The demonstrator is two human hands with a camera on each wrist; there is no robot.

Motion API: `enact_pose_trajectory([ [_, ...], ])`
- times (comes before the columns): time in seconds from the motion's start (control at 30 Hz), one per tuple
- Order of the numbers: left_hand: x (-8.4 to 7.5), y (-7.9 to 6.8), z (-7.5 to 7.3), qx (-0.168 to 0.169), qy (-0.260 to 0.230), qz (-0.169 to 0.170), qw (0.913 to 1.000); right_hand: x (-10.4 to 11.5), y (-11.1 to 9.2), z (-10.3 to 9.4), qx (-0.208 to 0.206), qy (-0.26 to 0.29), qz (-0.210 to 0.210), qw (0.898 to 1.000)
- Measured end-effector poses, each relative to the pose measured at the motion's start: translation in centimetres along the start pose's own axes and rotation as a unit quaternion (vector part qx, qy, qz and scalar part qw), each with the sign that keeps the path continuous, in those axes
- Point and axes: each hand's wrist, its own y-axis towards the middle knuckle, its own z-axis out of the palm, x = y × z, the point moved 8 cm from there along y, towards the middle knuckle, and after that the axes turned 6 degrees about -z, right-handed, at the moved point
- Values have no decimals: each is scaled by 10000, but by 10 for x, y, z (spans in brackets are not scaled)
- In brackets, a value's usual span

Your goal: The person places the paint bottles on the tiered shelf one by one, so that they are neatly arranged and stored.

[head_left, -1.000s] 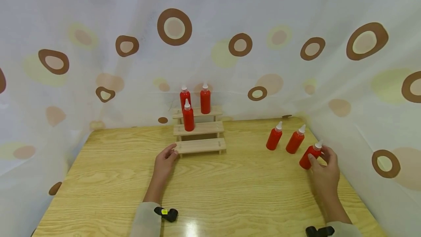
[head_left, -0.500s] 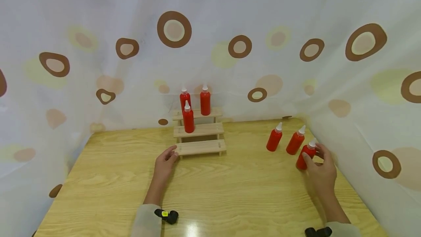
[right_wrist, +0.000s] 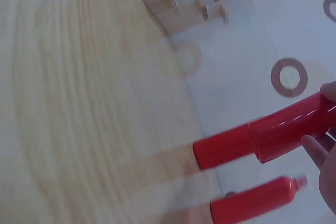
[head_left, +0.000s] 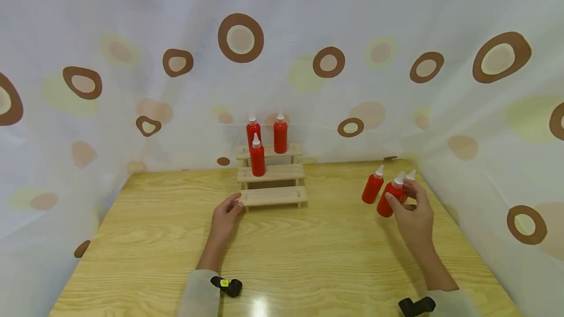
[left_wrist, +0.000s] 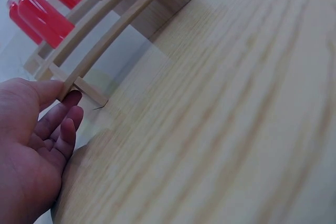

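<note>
My right hand [head_left: 414, 216] grips a red squeeze bottle [head_left: 387, 202] with a white pointed cap, thumb on one side and fingers on the other. In the right wrist view that bottle [right_wrist: 291, 127] is held above the wood, its base toward the table. My left hand [head_left: 225, 214] pinches the left end of the lowest step of a three-step wooden rack [head_left: 273, 195]; the left wrist view has the thumb [left_wrist: 50, 90] on the step and fingers below. Two red bottles stand on the top step, and another bottle [head_left: 257, 161] on the middle step's left.
Two more red bottles stand at the table's right: one bottle [head_left: 372, 187] in plain sight, the other bottle [head_left: 411, 175] mostly hidden behind my right hand. A patterned white curtain [head_left: 185, 106] encloses the back and sides of the wooden table [head_left: 308, 258].
My right hand has lifted the bottle and carried it leftward, in front of one standing bottle. The left hand stays at the rack's lowest step. The head view has shifted slightly.
</note>
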Motion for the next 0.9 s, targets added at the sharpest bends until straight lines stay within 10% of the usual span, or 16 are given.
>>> enact_pose_trajectory([
  [0.9,-18,-9,-2,4,173,-27,9998,91,34,149,1035,823,-776,9882],
])
